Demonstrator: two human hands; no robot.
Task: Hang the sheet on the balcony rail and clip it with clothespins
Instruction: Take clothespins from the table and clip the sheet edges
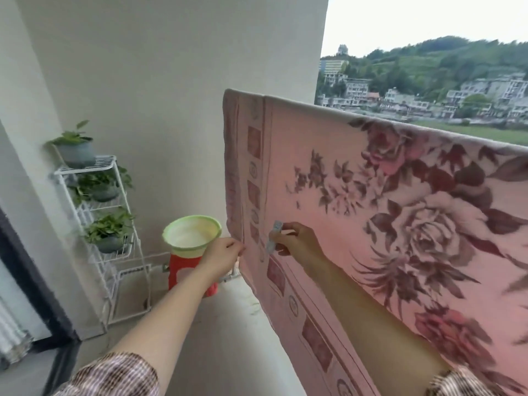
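Sheet (328, 172), pink and rose-patterned, is draped at the balcony's open side. Its left edge is pinched by the left hand (223, 256); a pale clothespin (273, 237) is gripped by the right hand (298, 242) just inside that edge.

- The sheet (371, 210) is looking like thick, soft cloth, matt and a little fuzzy.
- The clothespin (273, 237) is looking like pale, smooth plastic.
- The basin (192, 232) at 8 o'clock is shining a little, like green plastic.
- The stool (183, 272) under it is looking like glossy red plastic.
- The rack (114, 224) at 9 o'clock is showing thin white metal wire.
- The wall (171, 81) at 11 o'clock is looking matt and smooth.
- The sleeve (114, 375) at 7 o'clock is showing checked woven cloth.
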